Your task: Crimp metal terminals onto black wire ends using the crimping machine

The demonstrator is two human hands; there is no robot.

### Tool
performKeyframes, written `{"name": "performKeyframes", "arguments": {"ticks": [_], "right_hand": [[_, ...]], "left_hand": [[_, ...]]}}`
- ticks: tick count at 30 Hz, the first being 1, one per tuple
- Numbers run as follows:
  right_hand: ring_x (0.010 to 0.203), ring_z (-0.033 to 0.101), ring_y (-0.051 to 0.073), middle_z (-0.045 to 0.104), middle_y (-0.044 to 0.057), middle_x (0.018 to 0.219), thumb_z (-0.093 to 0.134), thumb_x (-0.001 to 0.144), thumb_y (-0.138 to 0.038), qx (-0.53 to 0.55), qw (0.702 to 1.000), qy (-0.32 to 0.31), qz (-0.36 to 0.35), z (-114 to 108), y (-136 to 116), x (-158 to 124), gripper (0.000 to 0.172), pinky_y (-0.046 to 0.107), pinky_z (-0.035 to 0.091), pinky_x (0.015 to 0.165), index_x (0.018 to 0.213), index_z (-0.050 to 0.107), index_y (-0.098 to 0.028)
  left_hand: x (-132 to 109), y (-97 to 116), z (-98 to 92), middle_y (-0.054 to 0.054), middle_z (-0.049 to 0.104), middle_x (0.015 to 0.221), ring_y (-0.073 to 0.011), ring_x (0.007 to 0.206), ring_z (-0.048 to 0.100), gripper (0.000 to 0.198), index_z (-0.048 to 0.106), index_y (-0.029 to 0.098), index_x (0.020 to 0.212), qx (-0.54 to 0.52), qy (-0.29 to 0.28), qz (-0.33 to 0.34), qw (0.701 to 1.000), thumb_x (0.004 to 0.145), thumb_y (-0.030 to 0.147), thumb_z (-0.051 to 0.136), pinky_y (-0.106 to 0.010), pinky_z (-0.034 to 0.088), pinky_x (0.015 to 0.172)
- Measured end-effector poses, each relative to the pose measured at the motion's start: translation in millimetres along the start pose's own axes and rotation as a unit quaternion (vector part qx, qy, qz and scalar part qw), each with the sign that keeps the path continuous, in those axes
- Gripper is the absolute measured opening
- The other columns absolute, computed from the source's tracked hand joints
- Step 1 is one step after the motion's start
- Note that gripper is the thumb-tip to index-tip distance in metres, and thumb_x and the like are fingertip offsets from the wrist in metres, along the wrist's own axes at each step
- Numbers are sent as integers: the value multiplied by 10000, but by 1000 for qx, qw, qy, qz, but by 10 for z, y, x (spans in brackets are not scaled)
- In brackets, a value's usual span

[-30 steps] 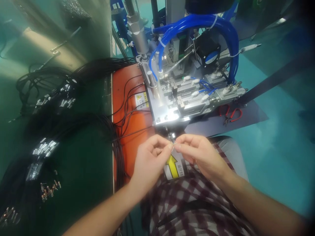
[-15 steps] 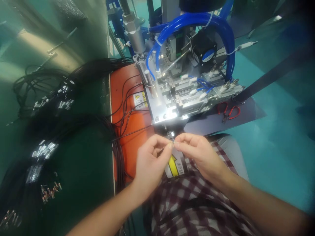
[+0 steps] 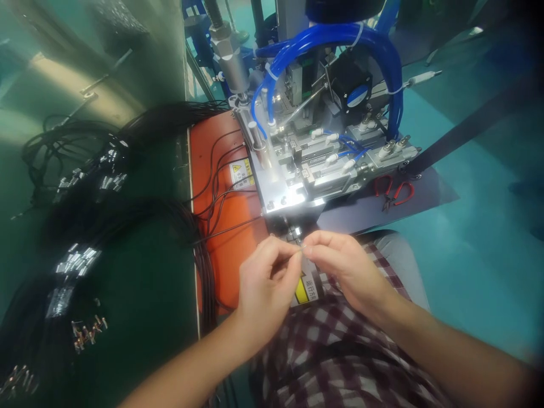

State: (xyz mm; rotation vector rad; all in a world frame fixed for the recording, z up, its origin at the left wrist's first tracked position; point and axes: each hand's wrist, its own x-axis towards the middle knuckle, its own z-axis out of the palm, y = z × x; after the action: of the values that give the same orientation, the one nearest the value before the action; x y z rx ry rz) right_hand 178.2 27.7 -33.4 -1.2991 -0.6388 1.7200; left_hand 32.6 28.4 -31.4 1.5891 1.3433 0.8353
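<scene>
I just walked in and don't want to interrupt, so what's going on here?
A person's left hand and right hand meet at the fingertips, pinching a thin piece too small to make out. They are at the near end of a metal machine with blue hoses. Black cables run over the orange surface on the left; red-handled pliers lie untouched on the right.
</scene>
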Motion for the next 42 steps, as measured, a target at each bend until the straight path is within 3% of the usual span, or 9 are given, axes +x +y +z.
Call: {"name": "performKeyframes", "arguments": {"ticks": [2,5,8,11,18,23,28,37,42], "right_hand": [[560,450,89,538,-44,603,680,687,-231,-6,1000,5,-15,-6,-3,2,103,217,380,544,640,615,-166],[545,434,90,532,-43,597,677,699,-241,-33,999,-4,-27,-44,-37,1,105,227,370,534,648,621,-168],[539,411,88,525,-37,597,672,695,-228,-65,997,-43,-18,-107,-82,7,94,227,330,507,648,626,-162],[498,319,72,440,-61,543,665,692,-225,-83,994,-61,-18,-160,-94,25,98,223,244,465,637,612,-163],[487,244,68,363,-71,541,649,745,-298,-91,995,-36,-25,-202,-46,16,159,231,172,448,685,593,-161],[486,315,66,510,-36,634,669,748,-332,-104,993,-51,-19,-144,-61,-31,173,226,229,446,772,629,-166],[477,313,60,486,-42,597,676,706,-262,-119,992,-19,-23,-81,-78,-38,121,218,209,436,699,610,-161],[454,346,52,479,-59,540,695,690,-247,-100,994,-34,-19,-95,-101,-25,122,206,234,414,660,624,-153],[423,289,32,447,-75,501,706,676,-246,-101,994,-30,-10,-84,-121,-18,144,196,183,390,647,607,-146]], "left_hand": [[24,33,-6,2,610,727,-109,643,559,105,617,183,757,-37,-6,-29,999,842,247,613,-206,437,581],[93,94,-46,22,578,649,-83,537,506,154,596,170,732,-138,-49,-134,980,798,294,660,-194,415,513],[153,111,-94,65,463,526,-43,424,354,219,577,159,716,-193,-107,-225,949,756,333,702,-174,296,420],[169,81,-118,85,379,483,-29,414,271,230,573,152,713,-234,-150,-257,925,748,330,713,-176,201,414],[137,60,-117,93,332,445,-38,412,253,243,554,166,690,-255,-117,-260,924,756,342,707,-189,193,422],[135,72,-99,94,335,437,-42,405,259,261,543,175,691,-235,-114,-256,931,751,368,707,-182,197,409],[117,69,-84,92,368,468,-27,412,248,240,546,164,689,-224,-112,-233,940,757,334,701,-164,211,404],[102,68,-90,91,378,503,-23,431,261,232,561,152,702,-220,-110,-206,947,782,324,694,-152,251,423],[107,67,-91,83,393,519,-29,441,279,236,568,148,707,-210,-112,-201,950,777,334,697,-160,252,423]]}}
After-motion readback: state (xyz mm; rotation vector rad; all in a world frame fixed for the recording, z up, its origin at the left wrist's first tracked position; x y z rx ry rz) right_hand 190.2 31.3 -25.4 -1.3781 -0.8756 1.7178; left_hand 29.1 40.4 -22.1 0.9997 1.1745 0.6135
